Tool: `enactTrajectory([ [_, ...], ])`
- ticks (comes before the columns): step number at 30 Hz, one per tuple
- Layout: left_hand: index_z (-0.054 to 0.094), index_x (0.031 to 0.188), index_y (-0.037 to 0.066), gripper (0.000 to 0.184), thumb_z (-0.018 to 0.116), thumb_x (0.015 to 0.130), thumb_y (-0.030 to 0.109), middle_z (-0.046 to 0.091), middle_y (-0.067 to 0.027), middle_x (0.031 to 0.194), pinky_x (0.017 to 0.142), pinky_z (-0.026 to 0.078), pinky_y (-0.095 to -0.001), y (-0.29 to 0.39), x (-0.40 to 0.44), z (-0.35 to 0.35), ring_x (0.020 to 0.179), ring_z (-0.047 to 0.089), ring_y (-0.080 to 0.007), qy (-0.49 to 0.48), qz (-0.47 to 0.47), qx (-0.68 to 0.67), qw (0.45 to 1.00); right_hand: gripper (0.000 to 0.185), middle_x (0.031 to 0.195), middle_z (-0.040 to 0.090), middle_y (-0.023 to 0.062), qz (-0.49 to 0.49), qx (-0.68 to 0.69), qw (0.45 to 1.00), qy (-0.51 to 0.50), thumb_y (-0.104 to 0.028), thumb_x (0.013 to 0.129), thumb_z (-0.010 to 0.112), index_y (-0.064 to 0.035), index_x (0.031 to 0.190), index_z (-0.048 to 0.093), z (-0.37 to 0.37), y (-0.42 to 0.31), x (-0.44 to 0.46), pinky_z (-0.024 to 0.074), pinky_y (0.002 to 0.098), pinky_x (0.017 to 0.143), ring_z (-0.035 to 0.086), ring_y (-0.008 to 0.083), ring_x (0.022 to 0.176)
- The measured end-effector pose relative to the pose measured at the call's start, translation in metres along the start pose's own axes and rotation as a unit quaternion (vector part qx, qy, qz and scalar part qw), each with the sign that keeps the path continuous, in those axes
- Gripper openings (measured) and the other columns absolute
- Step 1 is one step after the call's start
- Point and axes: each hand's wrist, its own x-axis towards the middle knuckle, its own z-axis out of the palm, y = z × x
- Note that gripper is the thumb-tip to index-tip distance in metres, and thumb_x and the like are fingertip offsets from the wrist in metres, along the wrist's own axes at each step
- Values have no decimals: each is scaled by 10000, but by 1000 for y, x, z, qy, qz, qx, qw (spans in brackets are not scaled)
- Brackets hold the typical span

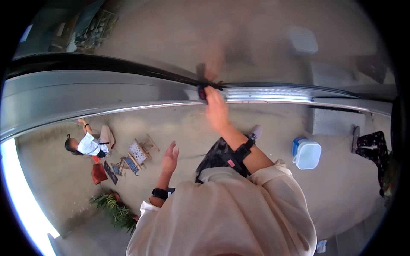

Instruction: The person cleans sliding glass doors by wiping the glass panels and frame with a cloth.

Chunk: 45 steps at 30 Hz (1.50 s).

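Observation:
My right hand (218, 112) is raised to the lower edge of a large glass pane (256, 47). Its fingers close on a small dark object with a reddish patch (202, 93), pressed at the black strip (141, 73) along the glass; its exact kind is unclear. The glass mirrors the hand. Below the pane runs a shiny silver-grey panel (98, 93). My left hand (170, 158) hangs in the air to the left, fingers stretched out, holding nothing and apart from the panel.
A white-and-blue bucket (308, 154) stands on the concrete floor at right, near a grey block (335, 121). Someone in dark patterned trousers (373, 147) is at far right. At left, another person (92, 144) reaches to the panel, near wooden folding stools (140, 152) and a plant (113, 209).

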Motion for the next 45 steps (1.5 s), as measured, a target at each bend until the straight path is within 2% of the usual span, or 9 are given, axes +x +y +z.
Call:
enactTrajectory([
  [6, 428, 1368, 88, 447, 465, 982, 311, 544, -173, 1291, 1000, 405, -403, 5, 18, -4, 1205, 498, -341, -7, 48, 16, 999, 545, 1256, 542, 106, 75, -47, 992, -95, 67, 703, 557, -72, 1228, 515, 7, 29, -18, 510, 375, 846, 556, 297, 1061],
  [12, 431, 1363, 66, 449, 470, 980, 297, 545, -183, 1281, 999, 406, -405, -13, 40, -27, 1196, 501, -354, -2, 127, 10, 992, 542, 1229, 543, 146, 234, 44, 971, -30, -3, 711, 590, -33, 1244, 497, 14, -13, -4, 487, 413, 859, 566, 388, 1062],
  [19, 419, 1377, 62, 455, 462, 989, 296, 557, -178, 1285, 994, 414, -381, -63, 42, -54, 1206, 520, -327, 19, 104, -6, 994, 486, 1125, 575, 172, -164, 109, 957, 214, -22, 693, 628, -18, 1175, 562, -65, -176, 113, 506, 373, 775, 596, 376, 937],
  [24, 430, 1376, 78, 448, 478, 982, 285, 546, -185, 1296, 996, 410, -385, -67, 36, -61, 1207, 514, -340, 23, 67, -42, 997, 474, 1118, 572, 148, -249, 74, 923, 284, -72, 666, 681, -19, 1127, 586, -52, -191, 140, 477, 387, 794, 554, 345, 958],
  [30, 427, 1379, 35, 469, 483, 985, 282, 531, -187, 1324, 1023, 392, -378, -92, 38, -44, 1224, 512, -311, 19, 61, -46, 997, 562, 1125, 519, 176, 46, 41, 986, 154, -1, 636, 690, 5, 1158, 484, 15, -55, 29, 479, 420, 836, 535, 387, 1026],
  [37, 404, 1396, 56, 474, 461, 989, 292, 536, -192, 1312, 1013, 399, -385, -41, 60, -32, 1225, 507, -330, -11, 88, -41, 995, 544, 1095, 569, 192, 183, -34, 982, -19, 18, 657, 665, -12, 1180, 518, 16, 30, -20, 480, 411, 873, 553, 373, 1039],
  [40, 408, 1396, 77, 467, 470, 985, 289, 541, -193, 1304, 998, 414, -379, -24, 56, -33, 1213, 518, -328, -14, 92, -85, 992, 523, 1175, 629, 176, 419, 19, 900, -115, -182, 734, 658, -10, 1212, 532, -1, 87, -41, 480, 369, 896, 615, 301, 1065],
  [42, 398, 1400, 69, 480, 479, 985, 296, 544, -172, 1309, 999, 409, -365, -4, 60, -27, 1218, 518, -280, -63, 76, -118, 988, 510, 1032, 655, 128, 439, 191, 874, -81, -151, 732, 690, 7, 1195, 542, -33, 97, -62, 493, 339, 837, 627, 224, 927],
  [45, 366, 1422, 68, 562, 546, 956, 326, 543, -116, 1322, 994, 406, -377, 21, 77, 4, 1228, 508, -223, -215, 84, -234, 944, 440, 1076, 636, 88, 533, 390, 733, -159, -205, 826, 691, 7, 1185, 554, -55, 39, -50, 501, 326, 834, 624, 187, 931],
])
